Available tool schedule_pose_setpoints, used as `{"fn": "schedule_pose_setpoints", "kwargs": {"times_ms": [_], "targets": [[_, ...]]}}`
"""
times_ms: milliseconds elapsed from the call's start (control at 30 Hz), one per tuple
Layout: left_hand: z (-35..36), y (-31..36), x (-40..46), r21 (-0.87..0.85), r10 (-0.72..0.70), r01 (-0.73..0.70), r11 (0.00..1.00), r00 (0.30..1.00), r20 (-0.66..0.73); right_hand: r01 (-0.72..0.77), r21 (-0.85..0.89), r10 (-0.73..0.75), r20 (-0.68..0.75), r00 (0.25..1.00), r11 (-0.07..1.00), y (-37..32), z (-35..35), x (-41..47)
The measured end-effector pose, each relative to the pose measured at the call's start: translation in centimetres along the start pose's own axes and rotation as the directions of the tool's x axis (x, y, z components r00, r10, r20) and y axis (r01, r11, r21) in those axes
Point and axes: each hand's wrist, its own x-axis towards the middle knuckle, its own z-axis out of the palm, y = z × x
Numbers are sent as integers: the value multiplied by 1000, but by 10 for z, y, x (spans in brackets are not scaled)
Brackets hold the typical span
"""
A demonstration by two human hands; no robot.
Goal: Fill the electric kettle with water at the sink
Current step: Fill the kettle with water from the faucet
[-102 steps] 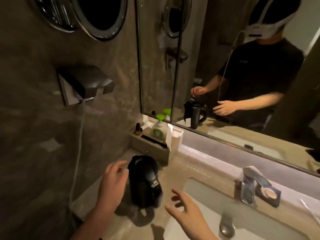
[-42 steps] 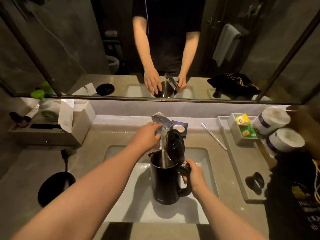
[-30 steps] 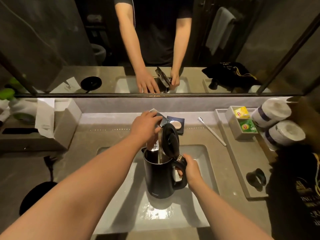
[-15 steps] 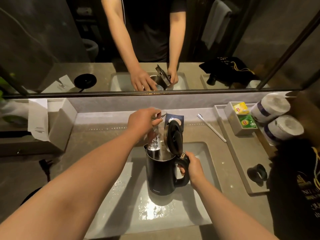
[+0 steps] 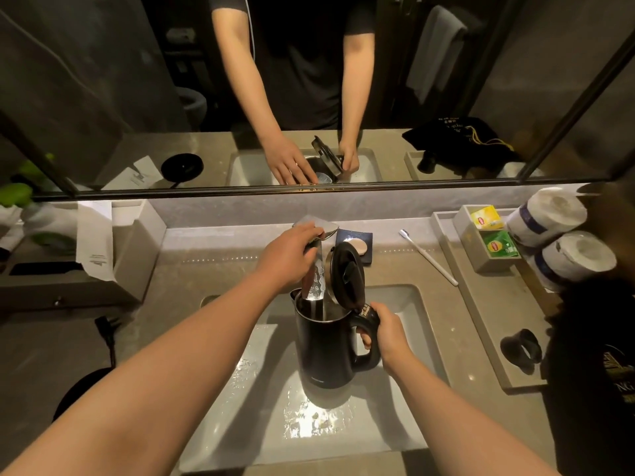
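Black kettle (image 5: 326,348) handle sits inside right hand (image 5: 388,334).

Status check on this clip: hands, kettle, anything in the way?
Left hand on the faucet lever. Right hand grips the kettle handle, lid open, water streaming in over the sink. Nothing in the way.

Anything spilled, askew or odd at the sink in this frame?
Nothing alarming. Water lies splashed on the sink basin beside the kettle. The toothbrush lies loose and diagonal on the counter. The stream from the faucet lands inside the kettle.
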Motion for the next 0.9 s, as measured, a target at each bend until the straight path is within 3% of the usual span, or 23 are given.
{"fn": "schedule_pose_setpoints", "kwargs": {"times_ms": [900], "targets": [[-5,-1,-9,-130,-52,66,989,993,103,73,-10,-73,7,997,997,6,2,-7]]}}
